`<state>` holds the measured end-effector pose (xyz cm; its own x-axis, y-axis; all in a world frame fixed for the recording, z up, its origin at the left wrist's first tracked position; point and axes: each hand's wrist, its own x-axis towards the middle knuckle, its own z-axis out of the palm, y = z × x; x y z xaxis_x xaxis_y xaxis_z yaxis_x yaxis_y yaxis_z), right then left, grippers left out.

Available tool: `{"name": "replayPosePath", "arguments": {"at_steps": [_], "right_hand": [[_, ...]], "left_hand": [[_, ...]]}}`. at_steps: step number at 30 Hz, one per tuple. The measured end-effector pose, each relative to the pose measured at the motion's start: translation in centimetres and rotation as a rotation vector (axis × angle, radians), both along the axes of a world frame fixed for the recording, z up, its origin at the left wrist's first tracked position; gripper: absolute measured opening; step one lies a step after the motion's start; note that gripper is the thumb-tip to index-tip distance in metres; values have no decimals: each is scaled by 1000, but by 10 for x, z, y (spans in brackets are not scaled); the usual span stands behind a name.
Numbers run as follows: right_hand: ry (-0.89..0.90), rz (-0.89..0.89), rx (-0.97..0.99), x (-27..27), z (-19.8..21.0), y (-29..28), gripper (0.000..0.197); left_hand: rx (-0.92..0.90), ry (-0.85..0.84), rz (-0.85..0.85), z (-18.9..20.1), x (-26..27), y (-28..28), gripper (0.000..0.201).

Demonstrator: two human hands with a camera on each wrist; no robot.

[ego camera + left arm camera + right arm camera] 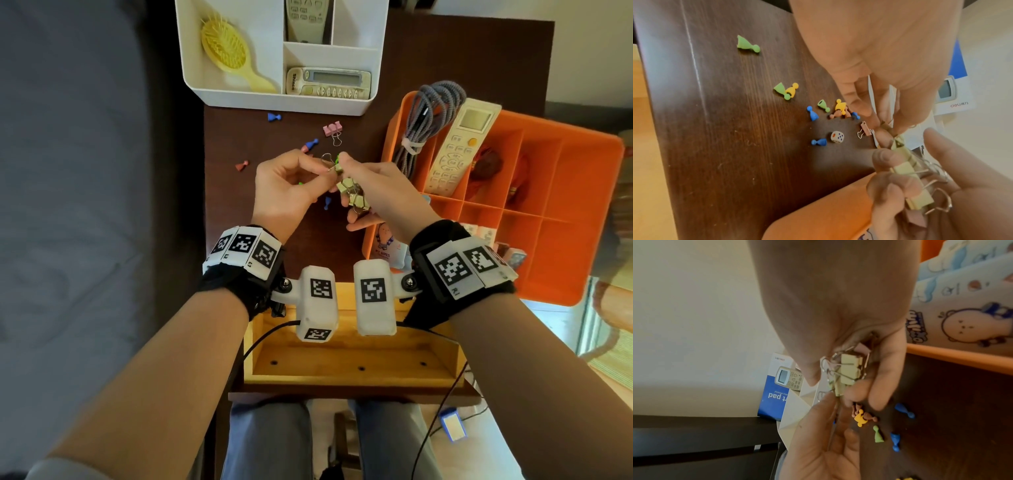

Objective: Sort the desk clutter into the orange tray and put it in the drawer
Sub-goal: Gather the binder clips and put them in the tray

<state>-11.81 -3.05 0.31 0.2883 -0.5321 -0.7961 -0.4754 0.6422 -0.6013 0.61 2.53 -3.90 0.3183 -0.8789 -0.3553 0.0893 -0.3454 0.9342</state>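
Observation:
Over the middle of the dark desk, my right hand (349, 186) cups a bunch of pale yellow binder clips (353, 196), with fingers curled under them and the thumb on top. In the right wrist view the clips (849, 368) sit stacked in the palm. My left hand (323, 168) pinches the wire handle of the topmost clip (898, 142) against the right thumb. A pink binder clip (333, 129) lies further back on the desk. The orange tray (565, 240) stands at the right, holding a grey cable (424, 116) and a white remote (459, 150).
Small coloured pawns (813, 113) and a die (837, 136) lie scattered under and behind my hands. A white organiser (274, 99) with a yellow hairbrush and remotes stands at the back. The wooden drawer (352, 373) is open below my wrists.

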Motion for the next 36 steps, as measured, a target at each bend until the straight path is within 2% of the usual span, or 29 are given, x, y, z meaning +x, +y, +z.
{"name": "replayPosePath", "arguments": {"at_steps": [3,6,9,11,14,17,22,26,32,36], "right_hand": [[6,-8,7,1,-1,1,33],[23,-28,4,2,-1,3,16],[44,-53,-39,3,-3,3,13],[67,-51,-77,4,-5,3,16],[90,-16,-114,5,-9,4,19],[89,47,-162,4,-10,6,20],[79,172,-262,-1,-10,10,16],[78,232,-288,-3,-10,11,16],[90,250,-293,-3,-10,10,16],[88,260,-281,-3,-11,8,16]], "left_hand": [[-48,-9,-42,-2,2,3,13],[-75,-38,-78,-2,4,5,17],[-77,-36,-123,-2,5,7,21],[-44,-18,-134,-2,7,8,21],[29,40,-54,-1,9,7,20],[95,93,-1,3,8,3,10],[260,257,-203,4,3,-6,27],[225,277,-244,-1,2,-7,29],[122,318,-169,-5,6,0,24],[86,278,-127,-6,7,-1,19]]}}
